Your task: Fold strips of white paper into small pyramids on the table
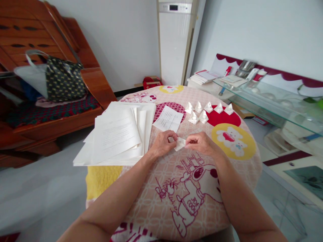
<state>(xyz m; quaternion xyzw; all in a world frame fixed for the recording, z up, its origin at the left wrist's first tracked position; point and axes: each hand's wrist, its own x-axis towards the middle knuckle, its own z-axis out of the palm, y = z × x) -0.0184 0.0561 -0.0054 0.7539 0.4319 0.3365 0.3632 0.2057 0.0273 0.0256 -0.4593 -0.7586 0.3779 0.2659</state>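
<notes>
A small folded white paper piece (180, 144) is over the round, pink-clothed table (151, 198), the grip of left hand (163, 142) and right hand (201, 142) clamped on its opposite ends, near a printed white sheet (168, 118), seven pointed white paper shapes (203, 117) and a white paper stack (117, 134).

Plain pale walls (121, 40) along the top. Reddish-brown carved wooden bench (93, 87) upper left, patterned seat pad (15, 117), dark printed bag (65, 79) on it. Tall white unit (174, 43) top centre, dark display (173, 7) near its top. Glass shelf (275, 111) at right. Round table, pink patterned cloth (151, 208), mid-frame. Grey floor (50, 198) lower left. Light soft, fairly even.
</notes>
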